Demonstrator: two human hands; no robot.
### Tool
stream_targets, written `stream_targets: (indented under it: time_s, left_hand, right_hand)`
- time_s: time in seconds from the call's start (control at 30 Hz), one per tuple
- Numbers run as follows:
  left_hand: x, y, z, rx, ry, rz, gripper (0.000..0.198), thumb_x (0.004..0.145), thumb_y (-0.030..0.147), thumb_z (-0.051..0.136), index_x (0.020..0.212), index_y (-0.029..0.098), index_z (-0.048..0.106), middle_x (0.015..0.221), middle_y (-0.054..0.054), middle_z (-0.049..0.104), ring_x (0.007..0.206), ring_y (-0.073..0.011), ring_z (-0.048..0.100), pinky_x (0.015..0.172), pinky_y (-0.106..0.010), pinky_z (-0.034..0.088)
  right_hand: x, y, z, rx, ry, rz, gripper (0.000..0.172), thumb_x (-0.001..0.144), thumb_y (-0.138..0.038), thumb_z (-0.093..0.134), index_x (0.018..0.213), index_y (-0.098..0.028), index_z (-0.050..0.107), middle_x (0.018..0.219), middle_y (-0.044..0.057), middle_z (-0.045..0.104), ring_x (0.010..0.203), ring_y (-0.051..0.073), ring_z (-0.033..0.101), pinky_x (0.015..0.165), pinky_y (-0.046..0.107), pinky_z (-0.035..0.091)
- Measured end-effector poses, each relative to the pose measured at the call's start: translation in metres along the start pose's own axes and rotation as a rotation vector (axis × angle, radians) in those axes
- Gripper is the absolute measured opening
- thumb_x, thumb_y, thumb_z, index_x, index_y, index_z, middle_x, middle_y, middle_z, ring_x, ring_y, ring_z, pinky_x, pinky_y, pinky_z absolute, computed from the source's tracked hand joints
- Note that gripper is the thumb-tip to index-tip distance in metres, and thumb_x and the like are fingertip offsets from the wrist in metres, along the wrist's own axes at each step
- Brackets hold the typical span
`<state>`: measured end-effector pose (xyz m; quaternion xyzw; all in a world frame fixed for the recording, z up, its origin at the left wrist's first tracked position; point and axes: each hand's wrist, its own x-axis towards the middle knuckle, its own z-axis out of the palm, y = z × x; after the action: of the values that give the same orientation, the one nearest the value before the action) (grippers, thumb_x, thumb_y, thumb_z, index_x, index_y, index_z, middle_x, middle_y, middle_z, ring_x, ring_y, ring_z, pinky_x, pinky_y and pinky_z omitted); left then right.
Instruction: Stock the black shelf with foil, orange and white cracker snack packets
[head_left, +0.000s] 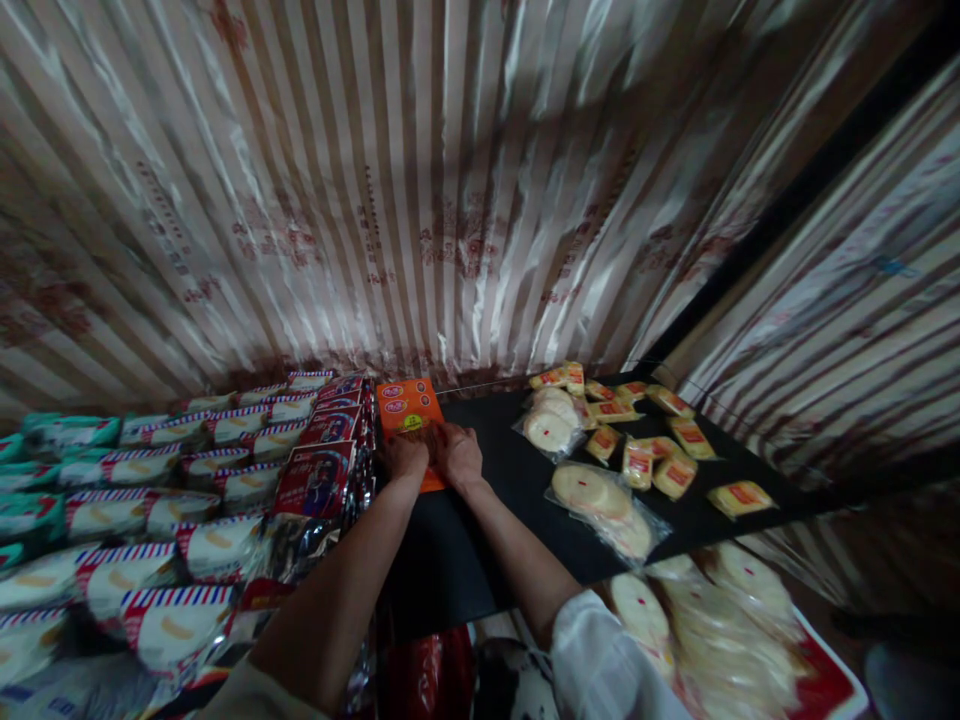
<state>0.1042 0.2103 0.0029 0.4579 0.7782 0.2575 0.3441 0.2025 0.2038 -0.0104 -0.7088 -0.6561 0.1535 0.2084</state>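
Note:
Both my hands rest on orange snack packets (409,405) lying on a black shelf (480,520). My left hand (406,456) lies on the packets' near left edge, fingers curled over it. My right hand (457,452) sits beside it on the near right edge, fingers bent onto the packets. The two hands touch each other. Red foil packets (324,468) stand in a row just left of the orange ones.
Rows of striped white packets (150,520) and teal packets (45,440) fill the left side. Small yellow packets (660,440) and clear bags of round crackers (600,500) lie on the shelf at right. More cracker bags (720,620) pile below. A striped curtain (420,180) hangs behind.

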Motion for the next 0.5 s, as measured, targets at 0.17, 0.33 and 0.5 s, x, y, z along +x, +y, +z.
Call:
stream_targets:
  time_s: [0.17,0.33,0.5]
  left_hand:
    - [-0.006,0.004,0.002,0.082,0.047,-0.063,0.053,0.073,0.022,0.053,0.123,0.007,0.047,0.139,-0.023,0.039,0.132,-0.0338,0.031,0.107,-0.041,0.026]
    - [-0.014,-0.001,0.005,0.118,0.029,-0.007,0.064,0.070,0.017,0.054,0.130,0.002,0.037,0.144,-0.026,0.028,0.135,-0.0350,0.022,0.108,-0.044,0.024]
    - [-0.020,-0.002,0.002,0.110,-0.001,0.073,0.069,0.073,0.019,0.053,0.135,0.000,0.030,0.146,-0.027,0.021,0.137,-0.0355,0.016,0.110,-0.046,0.020]
  right_hand:
    - [0.001,0.003,0.005,0.005,0.011,-0.026,0.034,0.093,-0.033,0.035,0.108,-0.020,0.062,0.113,0.008,0.063,0.104,0.019,0.052,0.089,0.029,0.035]
    - [-0.003,0.004,0.011,0.002,0.055,-0.022,0.034,0.091,-0.031,0.037,0.112,-0.021,0.061,0.120,0.008,0.060,0.106,0.023,0.049,0.088,0.031,0.037]
    - [-0.006,-0.001,0.009,0.013,0.085,-0.005,0.036,0.090,-0.025,0.036,0.117,-0.018,0.059,0.123,0.011,0.057,0.110,0.025,0.047,0.091,0.035,0.037]
